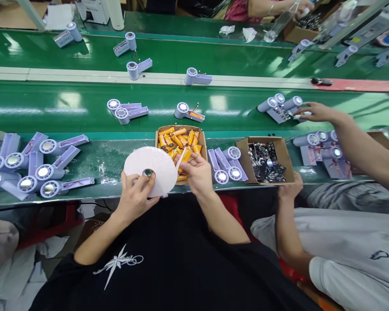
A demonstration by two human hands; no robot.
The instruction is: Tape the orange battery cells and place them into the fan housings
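A wide white roll of adhesive tape [164, 162] is gripped in my left hand [134, 194], with fingers across its face near the core hole. My right hand [199, 175] pinches an orange cylindrical battery [186, 155] beside the roll's right edge. A narrow white strip lies along that battery; whether it is joined to the roll, I cannot tell. Just behind both hands stands a cardboard box [157, 136] full of orange batteries [178, 137]. To the right of my right hand lie several lilac fan housings with handles [234, 172].
More lilac housings [45, 172] crowd the bench at left, and others ride the green conveyor [162, 95]. A cardboard box [290, 170] of small black parts stands at right. There, a co-worker's hand [314, 112] reaches to housings on the belt. Another person's arm [266, 7] shows across the line.
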